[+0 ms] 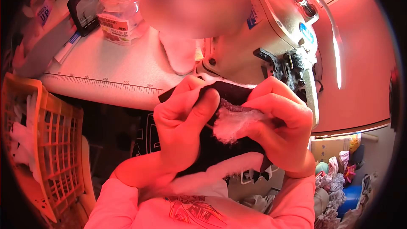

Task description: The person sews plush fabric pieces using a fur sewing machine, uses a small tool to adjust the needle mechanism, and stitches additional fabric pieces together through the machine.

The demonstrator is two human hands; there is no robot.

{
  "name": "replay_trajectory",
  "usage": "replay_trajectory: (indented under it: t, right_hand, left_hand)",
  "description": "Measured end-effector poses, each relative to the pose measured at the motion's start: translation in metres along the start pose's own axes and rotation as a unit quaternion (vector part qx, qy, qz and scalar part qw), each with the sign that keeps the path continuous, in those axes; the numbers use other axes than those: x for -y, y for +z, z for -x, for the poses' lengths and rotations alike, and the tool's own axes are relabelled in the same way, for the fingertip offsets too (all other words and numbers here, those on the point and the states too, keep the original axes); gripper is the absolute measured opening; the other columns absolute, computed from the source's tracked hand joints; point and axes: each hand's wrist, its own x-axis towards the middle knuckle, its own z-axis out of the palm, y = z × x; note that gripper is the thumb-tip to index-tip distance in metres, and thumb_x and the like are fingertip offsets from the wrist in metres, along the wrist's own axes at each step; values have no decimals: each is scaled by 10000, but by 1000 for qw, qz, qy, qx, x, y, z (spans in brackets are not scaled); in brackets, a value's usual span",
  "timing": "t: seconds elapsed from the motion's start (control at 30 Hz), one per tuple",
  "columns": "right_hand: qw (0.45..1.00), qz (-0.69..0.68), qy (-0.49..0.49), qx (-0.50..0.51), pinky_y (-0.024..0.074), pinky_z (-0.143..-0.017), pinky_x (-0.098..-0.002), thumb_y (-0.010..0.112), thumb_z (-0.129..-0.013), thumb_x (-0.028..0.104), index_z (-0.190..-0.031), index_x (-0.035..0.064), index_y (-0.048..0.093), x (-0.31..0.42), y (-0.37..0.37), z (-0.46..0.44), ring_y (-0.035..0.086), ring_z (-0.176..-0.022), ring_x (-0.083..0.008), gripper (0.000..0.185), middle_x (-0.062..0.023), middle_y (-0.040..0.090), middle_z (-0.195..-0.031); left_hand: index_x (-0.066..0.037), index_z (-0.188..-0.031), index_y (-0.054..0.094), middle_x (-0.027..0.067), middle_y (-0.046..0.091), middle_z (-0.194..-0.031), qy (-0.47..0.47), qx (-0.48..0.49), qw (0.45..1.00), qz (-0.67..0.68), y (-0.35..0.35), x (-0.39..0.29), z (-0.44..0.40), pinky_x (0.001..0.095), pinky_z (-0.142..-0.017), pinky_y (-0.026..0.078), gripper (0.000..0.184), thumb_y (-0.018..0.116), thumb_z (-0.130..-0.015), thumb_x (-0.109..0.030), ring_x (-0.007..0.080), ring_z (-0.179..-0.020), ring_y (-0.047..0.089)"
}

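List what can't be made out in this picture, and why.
All in the head view:
- Whatever lies behind the blurred oval at top centre, including part of the sewing machine.
- Small print on the jar: too small.
- Far side of the basket: cut off by the dark left edge.
- Underside of the black cloth where the left hand and right hand grip it: hidden by fingers.

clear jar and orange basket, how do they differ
The clear jar has solid see-through walls and a printed label; the orange basket has openwork lattice sides. The jar stands on the white table, while the basket sits beside the table's edge, with pale cloth inside. Both are open-topped containers.
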Motion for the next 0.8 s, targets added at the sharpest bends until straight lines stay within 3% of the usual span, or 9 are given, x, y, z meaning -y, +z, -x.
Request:
replay_trajectory:
  t: [0.07,0.2,0.3,0.4,0.47,0.57,0.73,0.8]
  right_hand:
    - [1000,8,-10,22,421,-602,-212,673,-673,-107,-874,-98,608,3,1,-3,540,-717,-95,211,-83,554,-840]
    - [991,-101,83,-37,479,-706,-212,654,-765,-99,-960,-82,588,7,13,-4,600,-812,-89,206,-55,584,-848]
    - [980,-157,124,-9,449,-657,-209,678,-789,-37,-894,-61,610,9,9,-4,573,-736,-79,128,-48,584,-828]
    - [985,-137,98,28,399,-601,-211,699,-808,33,-827,-45,623,11,6,-11,530,-688,-72,110,-48,571,-813]
    - [989,-135,62,2,350,-570,-216,711,-808,69,-782,-37,628,5,9,-15,492,-662,-70,138,-50,557,-797]
    - [994,-95,48,6,379,-594,-216,717,-799,51,-793,-46,627,4,7,-16,513,-695,-82,133,-48,547,-797]
    - [958,-220,175,-53,490,-658,-239,717,-790,0,-830,-64,593,15,14,-14,607,-726,-124,145,-66,588,-780]
    - [951,-239,184,-63,501,-661,-244,716,-787,-9,-831,-59,584,16,15,-14,616,-725,-127,148,-68,596,-776]
  left_hand:
    - [45,-747,615,21,533,-803,69,36,997,-17,-2,0,2,225,-679,371,173,593,-910,-10,89,-768,459]
    - [49,-976,683,14,535,-830,53,48,997,-40,-3,-3,1,220,-672,383,124,596,-906,-4,84,-769,463]
    - [36,-1108,658,19,545,-853,89,96,991,-18,-7,0,-3,206,-642,402,218,594,-902,7,78,-750,482]
    - [38,-1101,656,29,554,-892,120,134,984,5,-12,4,-8,195,-621,424,214,590,-898,21,70,-741,503]
    - [41,-1093,657,35,556,-905,109,133,985,11,-11,3,-6,193,-626,430,208,588,-898,25,71,-748,510]
    - [49,-1076,658,50,563,-935,114,143,983,-13,-14,3,-8,195,-642,441,192,589,-898,25,73,-763,523]
    - [58,-1055,657,76,584,-968,137,138,979,-63,-13,2,-6,206,-653,446,174,602,-900,1,81,-774,535]
    - [60,-1048,657,102,606,-990,160,145,971,-98,-15,2,-6,227,-673,447,171,597,-910,-22,108,-793,542]
